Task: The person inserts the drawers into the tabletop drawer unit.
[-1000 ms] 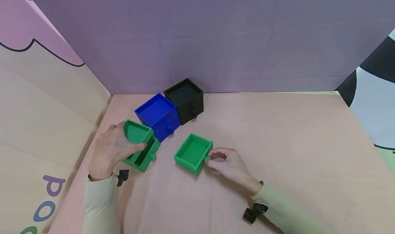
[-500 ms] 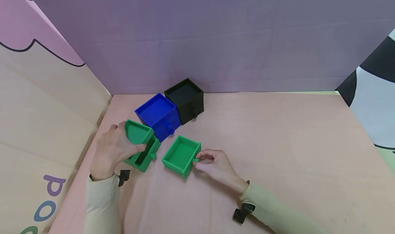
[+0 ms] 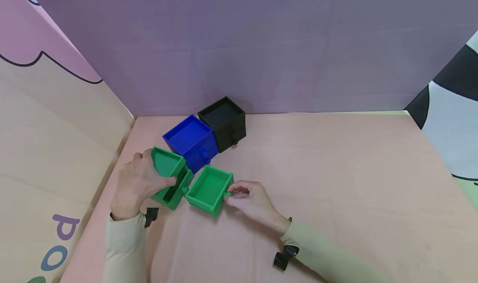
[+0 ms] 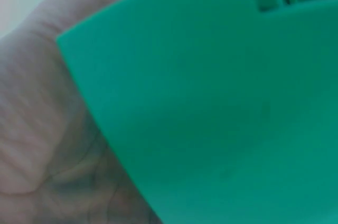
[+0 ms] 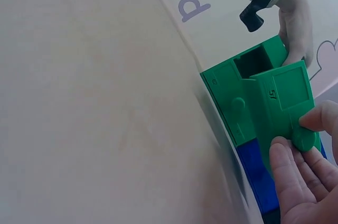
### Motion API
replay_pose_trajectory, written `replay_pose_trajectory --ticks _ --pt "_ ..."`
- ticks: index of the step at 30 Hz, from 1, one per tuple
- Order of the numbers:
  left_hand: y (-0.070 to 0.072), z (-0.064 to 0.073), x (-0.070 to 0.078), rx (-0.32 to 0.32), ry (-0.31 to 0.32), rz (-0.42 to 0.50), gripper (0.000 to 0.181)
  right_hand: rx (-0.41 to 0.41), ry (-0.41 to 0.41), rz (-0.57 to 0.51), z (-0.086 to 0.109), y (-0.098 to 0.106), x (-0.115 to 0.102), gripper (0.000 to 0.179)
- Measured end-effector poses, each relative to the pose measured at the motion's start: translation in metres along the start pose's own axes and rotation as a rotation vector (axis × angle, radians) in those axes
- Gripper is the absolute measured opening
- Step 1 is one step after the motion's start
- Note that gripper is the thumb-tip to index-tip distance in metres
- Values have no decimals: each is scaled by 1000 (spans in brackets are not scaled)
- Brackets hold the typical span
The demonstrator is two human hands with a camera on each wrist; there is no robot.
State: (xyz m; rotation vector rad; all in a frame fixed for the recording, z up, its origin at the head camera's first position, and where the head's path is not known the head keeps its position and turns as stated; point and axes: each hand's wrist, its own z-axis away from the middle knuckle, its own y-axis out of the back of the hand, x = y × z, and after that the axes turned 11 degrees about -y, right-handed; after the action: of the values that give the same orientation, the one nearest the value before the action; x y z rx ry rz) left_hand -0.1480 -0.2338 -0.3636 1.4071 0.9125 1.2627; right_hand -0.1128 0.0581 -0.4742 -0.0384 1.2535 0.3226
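Observation:
My left hand (image 3: 136, 185) grips a small green drawer cabinet (image 3: 166, 160) from its left side, the thumb lying over its front. A dark gap shows in the upper part of the cabinet's front, above a lower drawer with a round knob. In the left wrist view the green cabinet wall (image 4: 200, 108) fills most of the picture, against the palm. Between thumb and fingers my right hand (image 3: 254, 202) pinches the knob (image 5: 303, 138) of a loose green drawer (image 3: 209, 187). That drawer is held level just right of the cabinet; whether they touch I cannot tell.
A blue drawer cabinet (image 3: 190, 137) stands right behind the green one. Beyond it is a black drawer cabinet (image 3: 224, 123), near the purple back wall (image 3: 261, 59). A printed panel (image 3: 56, 150) rises on the left. Pink cloth (image 3: 354, 183) covers the table.
My right hand has carried the loose green drawer leftward, closer to the green cabinet. The left hand keeps its grip and has hardly moved.

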Motion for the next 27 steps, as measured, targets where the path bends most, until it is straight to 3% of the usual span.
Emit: replay_pose_trajectory --ticks 15,27 --pt "4 1 -4 -24 -19 26 98 -9 37 -12 -6 -21 -13 18" --pt "6 0 -1 -6 -11 43 97 -34 42 6 -6 -35 -17 17"
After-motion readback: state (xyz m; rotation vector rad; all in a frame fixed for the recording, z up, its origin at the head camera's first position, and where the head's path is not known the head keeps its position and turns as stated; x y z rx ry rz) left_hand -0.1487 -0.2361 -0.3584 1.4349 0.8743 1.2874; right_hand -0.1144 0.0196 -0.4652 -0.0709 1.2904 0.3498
